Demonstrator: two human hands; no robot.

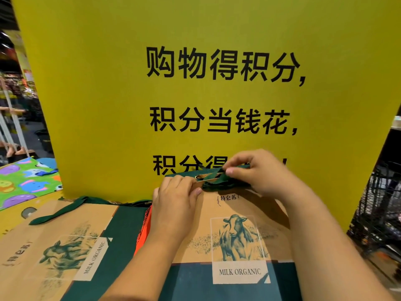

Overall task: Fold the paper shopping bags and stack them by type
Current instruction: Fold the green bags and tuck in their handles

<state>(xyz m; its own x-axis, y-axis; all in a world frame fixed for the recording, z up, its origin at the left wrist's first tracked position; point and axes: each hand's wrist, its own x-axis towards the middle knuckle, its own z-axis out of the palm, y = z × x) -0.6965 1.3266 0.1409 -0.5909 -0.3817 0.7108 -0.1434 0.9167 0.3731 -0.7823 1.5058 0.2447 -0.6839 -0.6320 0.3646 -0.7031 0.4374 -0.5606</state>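
Observation:
A brown and dark green paper bag (236, 237) printed with a cow and "MILK ORGANIC" stands open in front of me. My left hand (173, 200) grips its top rim at the left. My right hand (258, 172) pinches the bag's green ribbon handle (213, 178) at the top opening. A second bag of the same print (54, 246) lies flat to the left, its green handle (60, 210) stretched over it. An orange bag edge (143, 231) shows between the two bags.
A big yellow board with black characters (195, 83) stands upright right behind the bags. A colourful cartoon mat (23, 181) lies at the far left. A black wire rack (377, 209) stands at the right.

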